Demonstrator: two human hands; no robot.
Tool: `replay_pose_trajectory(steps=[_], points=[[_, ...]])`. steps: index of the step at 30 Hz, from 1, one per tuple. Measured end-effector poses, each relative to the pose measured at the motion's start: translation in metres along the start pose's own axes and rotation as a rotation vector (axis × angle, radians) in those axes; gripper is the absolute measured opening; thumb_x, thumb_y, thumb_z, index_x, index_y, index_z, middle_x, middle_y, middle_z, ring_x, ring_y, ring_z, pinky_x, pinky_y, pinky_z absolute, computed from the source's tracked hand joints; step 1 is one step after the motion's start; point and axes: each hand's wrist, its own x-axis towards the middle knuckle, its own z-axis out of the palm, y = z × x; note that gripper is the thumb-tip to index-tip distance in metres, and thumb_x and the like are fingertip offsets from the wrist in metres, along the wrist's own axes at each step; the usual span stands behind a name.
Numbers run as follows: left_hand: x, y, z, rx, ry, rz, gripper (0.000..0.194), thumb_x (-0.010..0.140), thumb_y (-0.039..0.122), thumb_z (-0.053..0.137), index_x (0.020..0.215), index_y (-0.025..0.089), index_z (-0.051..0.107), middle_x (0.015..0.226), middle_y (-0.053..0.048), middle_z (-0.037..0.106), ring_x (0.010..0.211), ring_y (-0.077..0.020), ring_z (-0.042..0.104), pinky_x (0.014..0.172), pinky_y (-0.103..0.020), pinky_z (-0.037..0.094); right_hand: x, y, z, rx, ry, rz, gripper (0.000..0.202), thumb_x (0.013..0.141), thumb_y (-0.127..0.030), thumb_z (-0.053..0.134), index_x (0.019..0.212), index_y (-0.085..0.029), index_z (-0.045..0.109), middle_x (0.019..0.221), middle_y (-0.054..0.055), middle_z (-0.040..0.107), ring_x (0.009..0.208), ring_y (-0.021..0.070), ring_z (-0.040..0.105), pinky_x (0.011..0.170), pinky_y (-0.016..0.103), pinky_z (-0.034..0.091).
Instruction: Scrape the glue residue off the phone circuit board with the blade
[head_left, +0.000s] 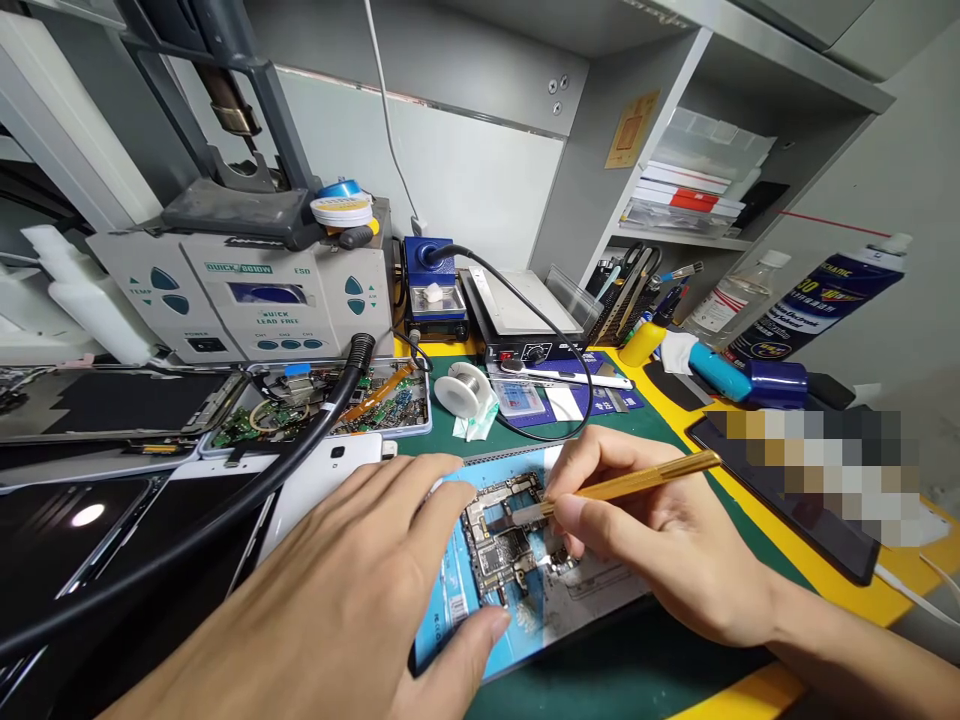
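A circuit board (pixel 504 553) lies on a blue and white sheet (pixel 536 650) on the green mat. My right hand (pixel 652 530) pinches a gold-handled tool (pixel 637 476), whose flat silver blade points left, low over the upper part of the board. Spread along the board's left side, my left hand (pixel 382 570) has its thumb near the lower edge and its fingers near the top left corner. Nothing shows in it, though its palm is hidden.
A grey hot-air station (pixel 255 300) stands at the back left, its black hose (pixel 300 455) crossing the left side. Behind the sheet are a solder spool (pixel 461 392) and a flat heating plate (pixel 525 300). A dark phone (pixel 787 500) lies at right, below a spray can (pixel 821 295).
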Motion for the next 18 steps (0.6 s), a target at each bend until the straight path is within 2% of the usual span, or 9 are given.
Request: replay_pose_trajectory(steps=[4,9,12,18], points=[[0.001,-0.003,-0.003,0.031,-0.01,0.042,0.029,0.088,0.043,0.07,0.108,0.023,0.077,0.113,-0.016,0.089,0.094,-0.0386,0.09,0.067,-0.05,0.077,-0.001,0.001,0.001,0.021,0.003,0.007,0.028,0.105,-0.035,0.08,0.084,-0.021,0.067,0.072,0.001,0.066,0.062,0.0154,0.053,0.059,0.027,0.044],[0.006,-0.001,-0.006,0.035,-0.007,0.024,0.035,0.089,0.042,0.068,0.117,0.023,0.077,0.114,-0.015,0.089,0.096,-0.0374,0.09,0.069,-0.05,0.077,0.0,0.002,0.002,0.002,0.005,0.002,0.028,0.103,-0.035,0.083,0.085,-0.02,0.067,0.073,0.0,0.065,0.063,0.0152,0.053,0.059,0.027,0.044],[0.001,0.0,-0.004,0.032,-0.015,0.025,0.033,0.091,0.045,0.067,0.115,0.024,0.075,0.117,-0.015,0.088,0.099,-0.0375,0.09,0.071,-0.05,0.077,0.0,0.001,0.003,-0.005,0.001,0.002,0.026,0.101,-0.033,0.085,0.086,-0.02,0.068,0.074,0.0,0.065,0.063,0.0151,0.053,0.059,0.027,0.044],[-0.015,-0.004,0.011,0.001,0.026,-0.025,0.053,0.097,0.048,0.061,0.147,0.03,0.057,0.137,-0.011,0.084,0.118,-0.0376,0.085,0.084,-0.051,0.073,0.001,-0.002,0.003,-0.022,0.002,-0.022,0.024,0.1,-0.029,0.083,0.084,-0.021,0.067,0.072,-0.001,0.064,0.062,0.0146,0.052,0.058,0.027,0.043]])
